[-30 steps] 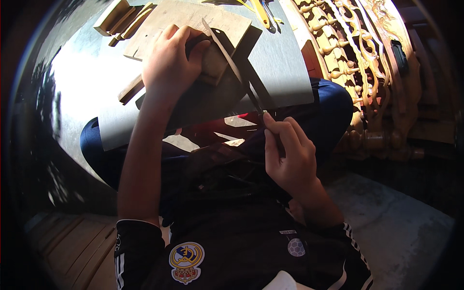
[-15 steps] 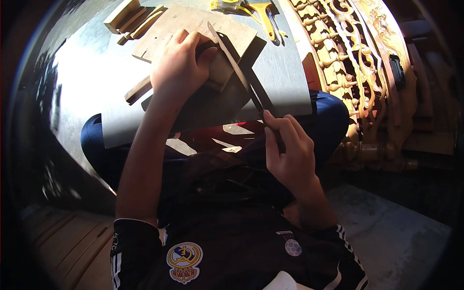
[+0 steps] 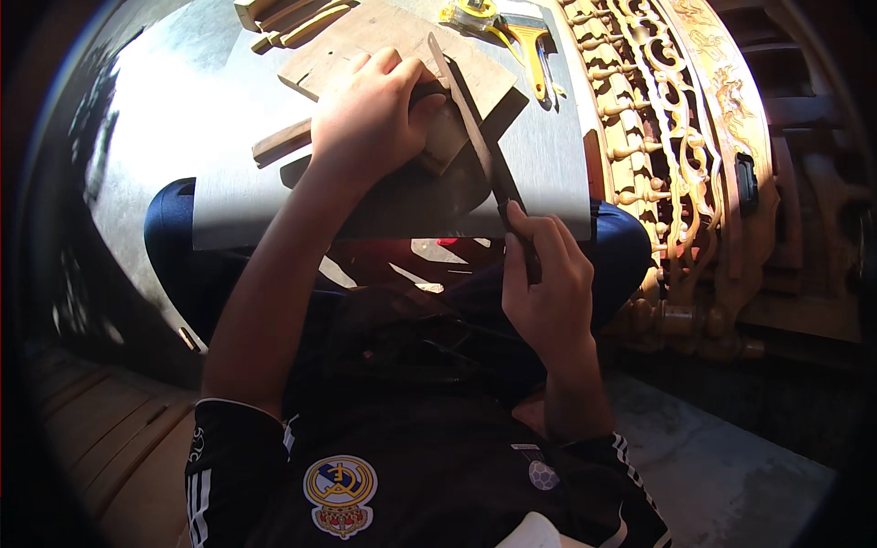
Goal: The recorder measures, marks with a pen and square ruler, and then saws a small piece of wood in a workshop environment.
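Observation:
My right hand point(image 3: 551, 279) is closed round the dark handle of a file point(image 3: 470, 128), a long, narrow, tapering tool that points up and away to the left. Its blade lies alongside the right edge of a wooden piece point(image 3: 448, 146). My left hand point(image 3: 370, 114) is wrapped over that wooden piece and presses it onto a flat wooden board point(image 3: 320, 55); a dark edge shows between thumb and fingers. Most of the piece is hidden under the palm. A wooden strip point(image 3: 283, 143) sticks out to the left from beneath my left hand.
A grey sheet-topped surface point(image 3: 237, 215) lies across my knees. At its far side are wood offcuts point(image 3: 311, 23), a yellow tape measure point(image 3: 470, 11) and a yellow-handled brush point(image 3: 530, 55). Carved, turned woodwork point(image 3: 644, 137) stands along the right, with a dark object point(image 3: 746, 183) on it.
The view has shifted, so the surface and its things sit further right and higher. Both hands keep their grip; the file stays beside the wooden piece, slightly steeper in the picture.

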### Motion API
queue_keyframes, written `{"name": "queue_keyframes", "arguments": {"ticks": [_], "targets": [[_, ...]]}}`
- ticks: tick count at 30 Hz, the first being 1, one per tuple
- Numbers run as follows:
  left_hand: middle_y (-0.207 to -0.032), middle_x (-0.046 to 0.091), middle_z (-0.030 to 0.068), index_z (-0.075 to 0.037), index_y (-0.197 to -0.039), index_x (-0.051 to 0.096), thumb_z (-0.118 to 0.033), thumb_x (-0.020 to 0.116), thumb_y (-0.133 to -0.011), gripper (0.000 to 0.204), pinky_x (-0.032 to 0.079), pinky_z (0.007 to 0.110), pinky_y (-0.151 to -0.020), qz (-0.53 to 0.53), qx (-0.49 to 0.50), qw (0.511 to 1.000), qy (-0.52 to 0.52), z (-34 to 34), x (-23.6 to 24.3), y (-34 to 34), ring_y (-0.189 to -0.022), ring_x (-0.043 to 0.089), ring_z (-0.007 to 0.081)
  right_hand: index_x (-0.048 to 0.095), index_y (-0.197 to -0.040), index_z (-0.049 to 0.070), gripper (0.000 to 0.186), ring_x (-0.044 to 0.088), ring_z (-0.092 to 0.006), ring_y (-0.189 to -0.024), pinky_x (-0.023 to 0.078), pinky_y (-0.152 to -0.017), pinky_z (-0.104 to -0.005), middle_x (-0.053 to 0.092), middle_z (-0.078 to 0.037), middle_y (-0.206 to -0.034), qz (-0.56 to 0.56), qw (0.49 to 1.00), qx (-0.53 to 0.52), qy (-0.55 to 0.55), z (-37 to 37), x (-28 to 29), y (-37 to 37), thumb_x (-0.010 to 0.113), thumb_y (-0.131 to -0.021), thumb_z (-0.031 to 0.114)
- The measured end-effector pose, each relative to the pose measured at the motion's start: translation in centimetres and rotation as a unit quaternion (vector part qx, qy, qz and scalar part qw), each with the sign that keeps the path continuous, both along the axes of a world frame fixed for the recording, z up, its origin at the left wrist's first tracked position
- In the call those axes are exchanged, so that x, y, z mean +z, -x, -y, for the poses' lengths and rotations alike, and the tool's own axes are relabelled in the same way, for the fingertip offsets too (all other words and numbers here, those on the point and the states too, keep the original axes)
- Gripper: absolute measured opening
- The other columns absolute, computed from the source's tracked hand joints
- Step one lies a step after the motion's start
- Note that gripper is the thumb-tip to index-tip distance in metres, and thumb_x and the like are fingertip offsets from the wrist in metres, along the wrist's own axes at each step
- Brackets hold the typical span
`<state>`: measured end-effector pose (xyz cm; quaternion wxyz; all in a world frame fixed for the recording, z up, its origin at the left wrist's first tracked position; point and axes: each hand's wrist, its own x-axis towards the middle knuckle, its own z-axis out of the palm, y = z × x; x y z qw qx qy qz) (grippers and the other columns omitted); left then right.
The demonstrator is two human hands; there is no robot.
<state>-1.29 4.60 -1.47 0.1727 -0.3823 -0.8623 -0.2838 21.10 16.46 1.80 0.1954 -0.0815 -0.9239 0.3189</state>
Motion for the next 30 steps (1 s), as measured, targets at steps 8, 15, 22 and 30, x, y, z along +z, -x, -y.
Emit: {"name": "queue_keyframes", "arguments": {"ticks": [8, 15, 22, 30], "targets": [[-0.1, 0.065, 0.0098, -0.011, -0.101, 0.072, -0.031, 0.072, -0.088, 0.024, 0.053, 0.042, -0.087, 0.002, -0.011, 1.0, -0.002, 0.2, -0.3, 0.2, -0.103, 0.063, 0.0305, 0.064, -0.114, -0.003, 0.023, 0.066, -0.0365, -0.072, 0.052, -0.062, -0.0424, 0.062, -0.017, -0.086, -0.044, 0.999, 0.011, 0.0, -0.9, -1.8, 4.9, 0.059, -0.092, -0.005], [-0.101, 0.066, 0.0112, -0.01, -0.102, 0.072, -0.032, 0.072, -0.086, 0.027, 0.053, 0.041, -0.089, 0.024, 0.014, 1.0, 0.016, 0.0, 0.0, -0.1, -0.104, 0.063, 0.0304, 0.064, -0.114, -0.003, 0.023, 0.067, -0.0337, -0.072, 0.053, -0.063, -0.0401, 0.063, -0.017, -0.088, -0.041, 0.999, 0.009, -0.003, -0.6, -1.0, 1.1, 0.061, -0.091, -0.006], [-0.098, 0.065, 0.0084, -0.013, -0.102, 0.071, -0.03, 0.073, -0.089, 0.023, 0.054, 0.042, -0.085, -0.011, -0.006, 1.0, 0.003, -0.1, -0.4, 0.3, -0.101, 0.064, 0.0309, 0.064, -0.113, -0.003, 0.024, 0.069, -0.0307, -0.075, 0.053, -0.064, -0.0372, 0.064, -0.016, -0.088, -0.045, 0.999, 0.003, -0.006, -0.5, -1.1, 2.0, 0.062, -0.09, -0.007], [-0.1, 0.065, 0.0086, -0.012, -0.102, 0.071, -0.03, 0.073, -0.088, 0.023, 0.054, 0.043, -0.086, 0.002, 0.022, 1.0, 0.005, 0.5, -0.2, 0.0, -0.103, 0.064, 0.0312, 0.064, -0.112, -0.004, 0.023, 0.068, -0.0295, -0.072, 0.053, -0.063, -0.0363, 0.063, -0.016, -0.086, -0.059, 0.998, 0.01, -0.004, -0.3, -1.6, 3.3, 0.062, -0.09, -0.009]]}}
